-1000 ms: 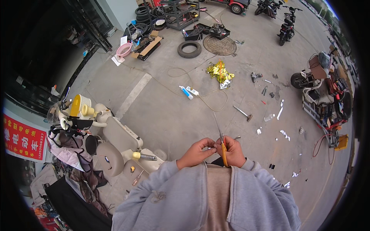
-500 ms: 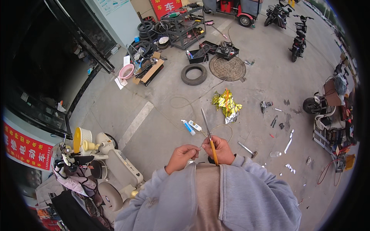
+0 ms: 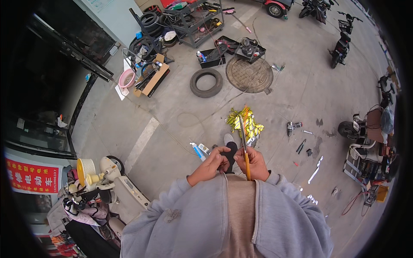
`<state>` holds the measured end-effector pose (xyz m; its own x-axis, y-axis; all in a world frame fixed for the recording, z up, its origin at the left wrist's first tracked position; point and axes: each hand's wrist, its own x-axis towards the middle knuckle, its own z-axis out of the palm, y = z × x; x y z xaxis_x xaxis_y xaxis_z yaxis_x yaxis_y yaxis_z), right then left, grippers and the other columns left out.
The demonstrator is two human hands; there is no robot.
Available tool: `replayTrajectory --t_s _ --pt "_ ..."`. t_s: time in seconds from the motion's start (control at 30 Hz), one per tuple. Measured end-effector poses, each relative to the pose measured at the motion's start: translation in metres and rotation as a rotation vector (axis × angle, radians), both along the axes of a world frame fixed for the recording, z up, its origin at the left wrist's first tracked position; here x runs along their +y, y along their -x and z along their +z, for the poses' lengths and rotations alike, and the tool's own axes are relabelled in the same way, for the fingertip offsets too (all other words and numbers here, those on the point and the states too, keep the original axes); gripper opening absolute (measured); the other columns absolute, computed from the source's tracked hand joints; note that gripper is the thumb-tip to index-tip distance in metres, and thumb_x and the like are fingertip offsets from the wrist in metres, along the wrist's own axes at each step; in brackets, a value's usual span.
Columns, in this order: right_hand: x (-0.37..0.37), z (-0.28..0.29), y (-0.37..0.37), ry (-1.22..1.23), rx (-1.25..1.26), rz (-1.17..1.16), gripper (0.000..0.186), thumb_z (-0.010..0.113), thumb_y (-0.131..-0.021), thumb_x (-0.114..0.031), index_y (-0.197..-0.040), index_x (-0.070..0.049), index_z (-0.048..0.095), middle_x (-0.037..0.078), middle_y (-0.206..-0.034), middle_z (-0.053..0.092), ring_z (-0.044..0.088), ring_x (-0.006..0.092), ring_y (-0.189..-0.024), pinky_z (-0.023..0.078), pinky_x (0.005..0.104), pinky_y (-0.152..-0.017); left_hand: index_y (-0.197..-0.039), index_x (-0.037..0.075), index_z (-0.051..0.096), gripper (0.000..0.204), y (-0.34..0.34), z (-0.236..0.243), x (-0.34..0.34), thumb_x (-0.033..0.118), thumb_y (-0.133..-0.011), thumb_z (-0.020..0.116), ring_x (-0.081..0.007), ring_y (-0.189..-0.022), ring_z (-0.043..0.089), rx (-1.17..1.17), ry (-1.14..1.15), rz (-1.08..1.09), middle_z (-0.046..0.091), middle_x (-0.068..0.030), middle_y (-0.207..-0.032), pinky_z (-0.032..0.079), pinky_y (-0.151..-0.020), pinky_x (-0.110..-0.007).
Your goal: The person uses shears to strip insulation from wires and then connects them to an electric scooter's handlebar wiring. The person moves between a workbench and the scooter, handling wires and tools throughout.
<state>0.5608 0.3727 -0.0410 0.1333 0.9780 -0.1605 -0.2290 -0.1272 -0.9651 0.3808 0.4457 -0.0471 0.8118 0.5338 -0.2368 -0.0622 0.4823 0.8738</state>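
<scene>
Grips a slim metal-bladed tool with an orange handle (image 3: 245, 150) in the closed right hand (image 3: 256, 165), before the grey zip-front jacket (image 3: 185, 215). Curls the left hand (image 3: 208, 167) half closed nearby; cannot tell if pinching anything. Has crumpled yellow-and-silver sheeting (image 3: 252, 124) on the grey concrete (image 3: 275, 103) beyond, then a black rubber tyre (image 3: 195, 84).

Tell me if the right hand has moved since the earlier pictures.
Yes: in view, the right hand moved forward, nearer the crumpled yellow bundle; the orange-handled tool now overlaps it.
</scene>
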Motion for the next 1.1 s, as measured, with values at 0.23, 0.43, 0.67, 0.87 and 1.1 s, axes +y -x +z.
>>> replayTrajectory --t_s 0.23,0.43,0.67,0.87,1.1 --pt "0.103 0.010 -0.114 0.177 0.043 -0.243 0.009 0.064 -0.088 -0.008 -0.086 -0.004 0.057 -0.006 -0.062 0.050 0.039 0.0009 -0.052 0.030 0.0197 -0.044 -0.088 0.004 0.058 0.031 -0.128 -0.013 0.143 0.026 -0.101 0.041 -0.0149 -0.080 0.056 0.124 -0.474 -0.370 0.059 -0.0050 -0.083 0.045 -0.075 -0.029" --pt "0.176 0.011 -0.192 0.200 0.048 -0.362 0.011 0.064 -0.088 -0.011 -0.083 -0.005 0.056 -0.005 -0.058 0.049 0.039 0.0027 -0.045 0.029 0.0199 -0.040 -0.088 0.003 0.058 0.030 -0.214 -0.009 0.241 0.024 -0.100 0.041 -0.0142 -0.079 0.054 0.079 -0.427 -0.475 0.059 -0.0040 -0.083 0.045 -0.075 -0.029" --pt "0.273 -0.018 -0.325 0.172 0.012 -0.465 0.010 0.060 -0.089 -0.008 -0.083 -0.005 0.053 -0.001 -0.058 0.048 0.041 0.0066 -0.041 0.033 0.0217 -0.038 -0.088 0.003 0.058 0.031 -0.306 -0.015 0.351 0.025 -0.101 0.039 -0.0135 -0.077 0.053 0.157 -0.347 -0.309 0.058 -0.0030 -0.080 0.044 -0.075 -0.028" --pt "0.378 -0.025 -0.468 0.083 0.021 -0.453 0.007 0.056 -0.092 -0.010 -0.092 -0.003 0.054 0.005 -0.077 0.060 0.057 0.0101 -0.063 0.043 0.0216 -0.052 -0.085 0.003 0.054 0.034 -0.387 0.000 0.429 0.028 -0.101 0.038 -0.0080 -0.064 0.039 0.290 -0.106 0.218 0.044 0.0019 -0.069 0.036 -0.061 -0.024" --pt "0.475 0.000 -0.595 0.146 0.054 -0.140 0.032 0.050 -0.089 -0.005 -0.118 0.009 0.050 0.019 -0.121 0.057 0.055 0.0286 -0.116 0.044 0.0361 -0.098 -0.083 0.003 0.051 0.035 -0.439 0.020 0.498 0.030 -0.102 0.039 -0.0063 -0.058 0.028 0.226 0.015 0.704 0.034 0.0038 -0.063 0.028 -0.055 -0.023"
